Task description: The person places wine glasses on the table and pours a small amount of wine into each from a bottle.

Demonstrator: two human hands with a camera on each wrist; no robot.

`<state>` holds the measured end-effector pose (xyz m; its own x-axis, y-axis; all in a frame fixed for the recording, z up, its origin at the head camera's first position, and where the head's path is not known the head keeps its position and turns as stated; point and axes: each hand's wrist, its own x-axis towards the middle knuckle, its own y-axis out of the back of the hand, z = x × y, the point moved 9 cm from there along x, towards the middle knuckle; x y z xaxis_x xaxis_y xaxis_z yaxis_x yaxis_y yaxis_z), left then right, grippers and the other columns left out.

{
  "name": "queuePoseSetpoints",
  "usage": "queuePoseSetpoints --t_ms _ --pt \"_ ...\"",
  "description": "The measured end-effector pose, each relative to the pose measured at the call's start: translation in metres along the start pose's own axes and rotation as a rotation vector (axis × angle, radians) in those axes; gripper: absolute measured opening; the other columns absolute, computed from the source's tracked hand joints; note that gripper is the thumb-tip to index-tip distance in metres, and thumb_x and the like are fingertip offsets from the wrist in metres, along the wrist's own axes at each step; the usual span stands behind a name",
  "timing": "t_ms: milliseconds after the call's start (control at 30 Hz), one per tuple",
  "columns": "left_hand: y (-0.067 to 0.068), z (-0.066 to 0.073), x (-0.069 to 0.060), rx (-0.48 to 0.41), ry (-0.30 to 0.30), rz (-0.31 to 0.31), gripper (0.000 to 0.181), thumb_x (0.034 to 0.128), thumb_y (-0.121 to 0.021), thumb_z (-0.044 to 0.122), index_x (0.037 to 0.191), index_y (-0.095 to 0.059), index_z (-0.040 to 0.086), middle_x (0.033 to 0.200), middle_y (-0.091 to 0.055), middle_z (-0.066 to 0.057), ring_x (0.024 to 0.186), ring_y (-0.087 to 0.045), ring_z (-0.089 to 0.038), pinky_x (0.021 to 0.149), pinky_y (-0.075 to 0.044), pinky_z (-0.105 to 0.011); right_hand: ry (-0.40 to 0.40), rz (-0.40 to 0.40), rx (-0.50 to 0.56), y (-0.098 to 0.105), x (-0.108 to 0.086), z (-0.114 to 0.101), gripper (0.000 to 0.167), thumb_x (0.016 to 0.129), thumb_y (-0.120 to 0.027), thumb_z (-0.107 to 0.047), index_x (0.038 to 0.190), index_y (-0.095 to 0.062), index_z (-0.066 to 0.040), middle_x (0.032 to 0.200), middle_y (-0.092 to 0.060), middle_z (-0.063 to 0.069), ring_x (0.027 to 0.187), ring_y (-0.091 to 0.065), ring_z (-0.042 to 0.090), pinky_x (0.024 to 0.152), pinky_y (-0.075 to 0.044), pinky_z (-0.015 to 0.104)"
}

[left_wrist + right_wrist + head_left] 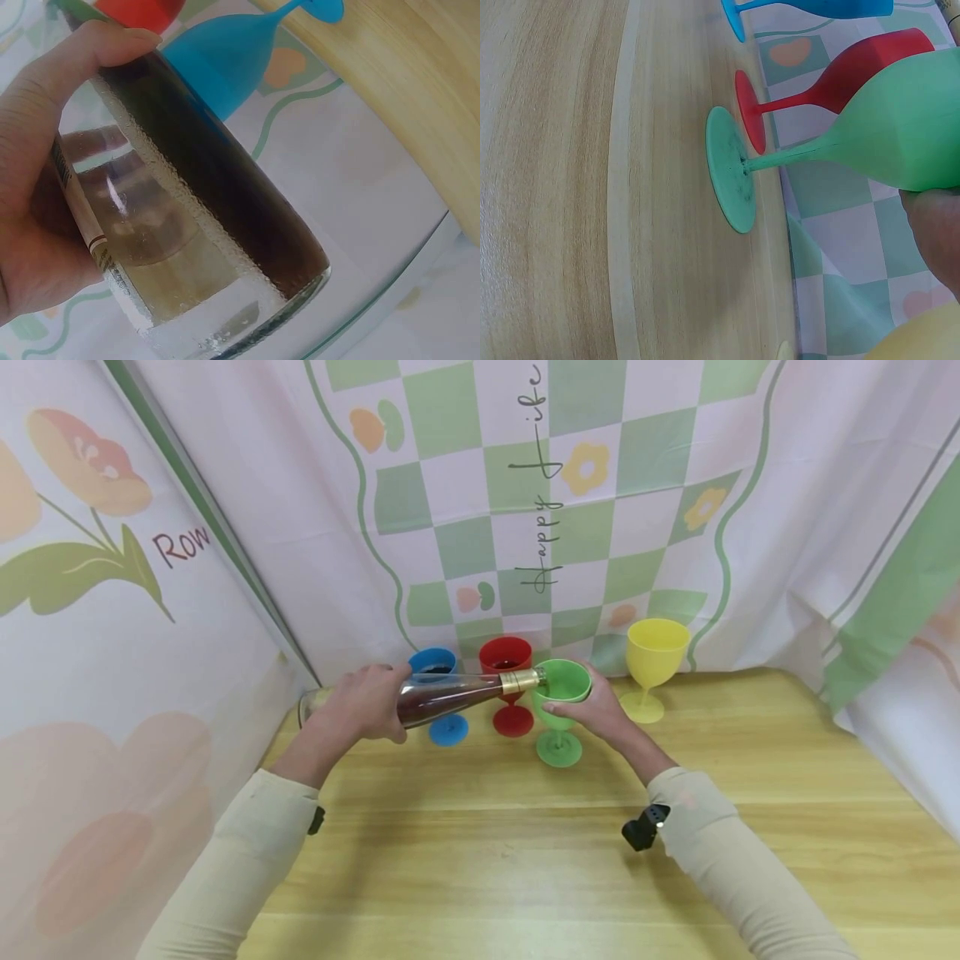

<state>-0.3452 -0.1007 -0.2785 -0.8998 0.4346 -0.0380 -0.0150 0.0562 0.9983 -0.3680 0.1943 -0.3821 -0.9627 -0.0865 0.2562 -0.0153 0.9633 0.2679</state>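
Clearly, the head view shows 2 hands at work before a printed curtain [517, 468]. The left hand [360, 702] is clamped round the body of a glass bottle [450, 700], which is tipped nearly level, its gold-banded neck pointing right and its mouth at the rim of the green goblet [567, 682]. The right hand [600, 706] grips that goblet's bowl from the right, thumb across the front, keeping it upright. Altogether 4 goblets line the far side of the wooden table [495, 843]: the blue goblet [432, 657] and red goblet [506, 648], each with dark liquid inside, lie behind the bottle; the yellow goblet [657, 653] stands just beyond the right hand.

Through the left wrist view, the thumb lies across the bottle and the hand wraps its label side. Dark liquid fills a slanting band along the glass, edged with bubbles. The blue bowl appears just past it.

From the right wrist, the green bowl, stem and round foot show, with the red goblet close behind. Only part of the right hand, touching the bowl, enters; I cannot tell how its remaining fingers lie there.
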Motion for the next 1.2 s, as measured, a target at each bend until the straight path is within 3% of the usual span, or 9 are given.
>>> queuePoseSetpoints --t_ms 633,1200 --pt "-0.0001 -0.0001 -0.0003 0.011 0.015 -0.006 0.076 0.0671 -0.089 0.027 0.131 -0.054 0.01 0.113 -0.066 -0.009 0.093 -0.061 -0.025 0.077 -0.055 -0.042 0.003 -0.01 0.003 -0.0016 -0.0016 -0.0002 0.074 0.083 -0.078 -0.006 0.147 -0.043 0.0 0.139 -0.054 0.026 0.123 -0.054 0.033 0.088 -0.049 0.012" --pt "0.0014 0.0014 -0.0009 0.015 0.019 -0.011 0.073 0.0668 -0.09 0.028 0.128 -0.055 0.011 0.11 -0.066 -0.008 0.093 -0.061 -0.025 0.078 -0.055 -0.042 0.012 -0.008 0.012 -0.0006 -0.0016 -0.001 0.073 0.083 -0.078 -0.005 0.147 -0.043 0.001 0.139 -0.054 0.027 0.125 -0.053 0.035 0.088 -0.048 0.012"
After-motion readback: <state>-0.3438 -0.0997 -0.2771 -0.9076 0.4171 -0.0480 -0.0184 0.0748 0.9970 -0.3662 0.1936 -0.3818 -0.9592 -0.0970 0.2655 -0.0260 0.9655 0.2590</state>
